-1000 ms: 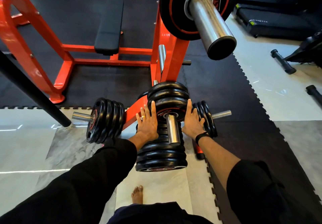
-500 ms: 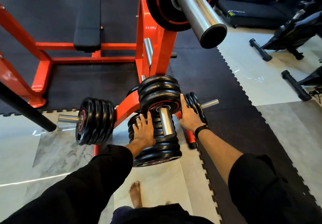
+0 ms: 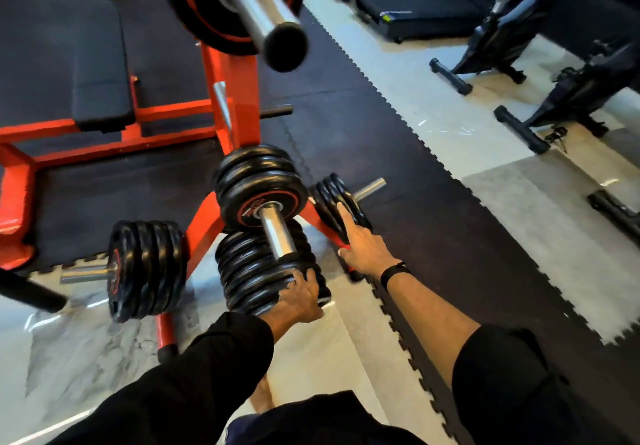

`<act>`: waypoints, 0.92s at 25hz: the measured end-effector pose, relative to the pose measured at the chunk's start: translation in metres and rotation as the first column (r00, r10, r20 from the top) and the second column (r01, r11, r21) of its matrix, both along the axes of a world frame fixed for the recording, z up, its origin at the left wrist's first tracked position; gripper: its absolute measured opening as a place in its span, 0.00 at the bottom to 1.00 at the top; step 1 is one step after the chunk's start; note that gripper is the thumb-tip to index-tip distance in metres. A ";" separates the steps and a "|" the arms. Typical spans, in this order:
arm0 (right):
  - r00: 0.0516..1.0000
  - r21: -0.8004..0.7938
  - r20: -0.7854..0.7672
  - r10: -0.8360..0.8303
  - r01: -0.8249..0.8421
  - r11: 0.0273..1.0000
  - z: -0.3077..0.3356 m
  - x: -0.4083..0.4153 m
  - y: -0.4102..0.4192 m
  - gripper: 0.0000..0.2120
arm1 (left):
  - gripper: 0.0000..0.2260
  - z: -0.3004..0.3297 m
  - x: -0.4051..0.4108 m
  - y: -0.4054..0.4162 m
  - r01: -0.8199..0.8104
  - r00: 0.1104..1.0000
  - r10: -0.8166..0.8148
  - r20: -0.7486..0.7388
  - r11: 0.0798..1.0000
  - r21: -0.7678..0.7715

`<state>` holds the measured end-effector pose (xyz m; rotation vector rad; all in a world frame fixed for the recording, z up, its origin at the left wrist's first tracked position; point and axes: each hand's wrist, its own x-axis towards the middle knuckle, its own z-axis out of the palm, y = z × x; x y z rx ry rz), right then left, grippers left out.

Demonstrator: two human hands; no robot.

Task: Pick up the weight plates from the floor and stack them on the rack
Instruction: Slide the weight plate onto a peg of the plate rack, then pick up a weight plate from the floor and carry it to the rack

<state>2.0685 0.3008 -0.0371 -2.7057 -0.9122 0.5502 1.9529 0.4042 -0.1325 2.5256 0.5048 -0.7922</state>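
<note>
Orange rack (image 3: pixel 239 112), left hand (image 3: pixel 299 301) fingers gripping lower plates (image 3: pixel 256 271), right hand (image 3: pixel 362 249) fingers spread on side plates (image 3: pixel 332 198).

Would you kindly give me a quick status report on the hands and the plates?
Left hand gripping the lower plate stack. Right hand open, fingertips on the right-peg plates. Chrome peg juts out between the hands.

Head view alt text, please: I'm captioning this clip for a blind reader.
A person's left hand grips the lower stack of black round weight plates on an orange steel rack, while the right hand reaches to smaller black plates on a side peg. More plates sit on a left peg.
</note>
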 end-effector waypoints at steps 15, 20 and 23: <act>0.209 0.007 -0.230 -0.950 0.977 0.213 -0.037 -0.190 -0.539 0.46 | 0.41 0.036 0.027 -0.449 0.736 0.677 -0.692 0.252 0.637 -0.228; -0.194 0.021 -0.250 -0.949 0.978 -0.205 -0.042 -0.297 -0.620 0.46 | 0.40 0.038 -0.002 -0.580 0.890 0.439 -0.855 0.275 0.374 -0.261; -0.350 -0.007 -0.280 -0.894 0.932 -0.362 -0.057 -0.330 -0.639 0.46 | 0.40 0.031 -0.015 -0.637 0.943 0.259 -0.929 0.263 0.185 -0.277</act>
